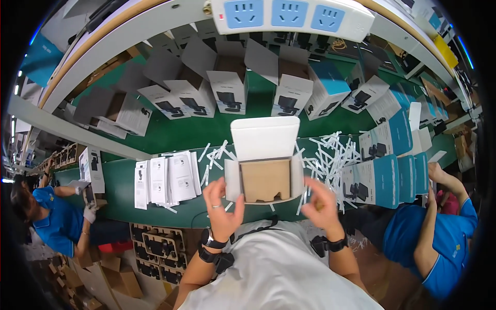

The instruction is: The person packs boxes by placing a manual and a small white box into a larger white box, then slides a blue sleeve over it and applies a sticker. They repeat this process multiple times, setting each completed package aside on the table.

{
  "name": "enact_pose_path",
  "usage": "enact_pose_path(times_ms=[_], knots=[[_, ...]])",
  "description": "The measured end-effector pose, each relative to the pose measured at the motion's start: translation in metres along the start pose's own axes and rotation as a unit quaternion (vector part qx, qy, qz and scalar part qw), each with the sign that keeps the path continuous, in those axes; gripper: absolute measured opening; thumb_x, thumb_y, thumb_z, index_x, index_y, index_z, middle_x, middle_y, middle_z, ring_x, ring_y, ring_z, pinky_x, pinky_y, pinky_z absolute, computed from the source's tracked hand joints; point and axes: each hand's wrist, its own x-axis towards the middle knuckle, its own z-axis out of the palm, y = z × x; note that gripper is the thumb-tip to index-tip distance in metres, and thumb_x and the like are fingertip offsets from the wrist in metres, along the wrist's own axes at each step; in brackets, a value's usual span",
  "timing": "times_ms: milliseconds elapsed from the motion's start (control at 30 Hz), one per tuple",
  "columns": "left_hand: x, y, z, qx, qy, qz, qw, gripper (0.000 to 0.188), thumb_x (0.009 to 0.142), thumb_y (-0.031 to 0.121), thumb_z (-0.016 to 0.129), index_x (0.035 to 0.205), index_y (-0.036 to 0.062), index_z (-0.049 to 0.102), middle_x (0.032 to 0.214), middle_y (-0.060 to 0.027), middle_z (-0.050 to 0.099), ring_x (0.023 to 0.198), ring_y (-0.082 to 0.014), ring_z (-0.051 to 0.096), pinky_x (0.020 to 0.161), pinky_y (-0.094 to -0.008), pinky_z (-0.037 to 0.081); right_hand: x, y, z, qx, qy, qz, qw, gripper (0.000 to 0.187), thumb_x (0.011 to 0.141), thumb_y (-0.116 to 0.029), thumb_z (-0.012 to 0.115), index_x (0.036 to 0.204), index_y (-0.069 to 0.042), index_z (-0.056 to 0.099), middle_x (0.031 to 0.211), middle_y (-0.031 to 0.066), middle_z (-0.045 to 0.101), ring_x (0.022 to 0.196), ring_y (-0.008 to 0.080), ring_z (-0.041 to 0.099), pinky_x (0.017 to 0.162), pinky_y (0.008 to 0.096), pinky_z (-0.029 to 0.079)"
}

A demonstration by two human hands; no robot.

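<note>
Right in front of me stands a white carton [265, 138] with its lid raised and side flaps spread. Inside it lies a brown cardboard insert [266, 178] with notches cut along its near edge. My left hand [225, 206] is at the carton's near left corner, thumb and fingers apart; whether the thumb touches the flap I cannot tell. On the other side, my right hand [321, 203] hovers beside the right flap, slightly blurred, its fingers curved but apart. Nothing shows in either hand.
White leaflets [173, 178] lie stacked to the left, paper strips [330, 160] heaped to the right. Printed boxes [230, 95] stand open along the back; blue-and-white boxes [372, 183] crowd the right. Overhead hangs a power strip [294, 18]. Co-workers in blue shirts [57, 217] work on both sides.
</note>
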Motion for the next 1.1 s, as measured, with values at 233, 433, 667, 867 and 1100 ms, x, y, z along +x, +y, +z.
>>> enact_pose_path(times_ms=[233,433,667,867,1100], knots=[[0.022,0.013,0.018,0.074,-0.272,0.150,0.948,0.071,0.080,0.014,0.080,0.143,0.0008,0.050,0.154,-0.0250,0.039,0.134,-0.0428,0.047,0.106,-0.0458,0.047,0.015,-0.023,0.013,-0.046,-0.063,-0.022,0.997,0.033,0.091,-0.024,0.062,0.116,-0.003,0.063,0.130,0.0168,0.064,0.059,0.0187,0.062,0.060,0.0298,0.049],[0.019,0.005,0.022,0.179,-0.280,0.199,0.922,0.069,0.077,0.011,0.077,0.142,0.0017,0.052,0.150,-0.0145,0.049,0.136,-0.0392,0.046,0.110,-0.0481,0.044,0.054,-0.005,0.012,-0.274,0.069,-0.049,0.958,0.016,0.087,-0.016,0.073,0.097,-0.008,0.065,0.089,0.0091,0.069,0.071,0.0295,0.068,0.061,0.0372,0.053],[0.019,0.004,0.018,0.174,-0.274,0.204,0.924,0.069,0.078,0.012,0.076,0.142,0.0018,0.052,0.150,-0.0145,0.049,0.136,-0.0391,0.046,0.110,-0.0480,0.044,0.059,-0.008,0.017,-0.301,0.073,-0.027,0.950,0.013,0.086,-0.018,0.073,0.092,-0.010,0.065,0.084,0.0069,0.068,0.069,0.0310,0.068,0.058,0.0388,0.052],[0.015,0.003,0.020,0.193,-0.274,0.207,0.919,0.065,0.080,0.010,0.071,0.141,-0.0022,0.051,0.150,-0.0187,0.048,0.136,-0.0398,0.046,0.112,-0.0479,0.042,0.066,-0.004,0.033,-0.250,0.039,-0.037,0.967,0.016,0.084,-0.021,0.076,0.084,-0.009,0.066,0.084,0.0076,0.069,0.071,0.0308,0.068,0.059,0.0377,0.053],[-0.003,-0.010,0.019,0.300,-0.344,0.221,0.862,0.045,0.089,0.013,0.054,0.128,-0.0094,0.056,0.129,-0.0283,0.058,0.133,-0.0409,0.050,0.117,-0.0516,0.035,0.097,-0.051,0.102,-0.268,-0.010,-0.066,0.961,0.014,0.084,-0.023,0.077,0.087,-0.012,0.068,0.093,0.0031,0.066,0.073,0.0271,0.068,0.060,0.0366,0.053]])
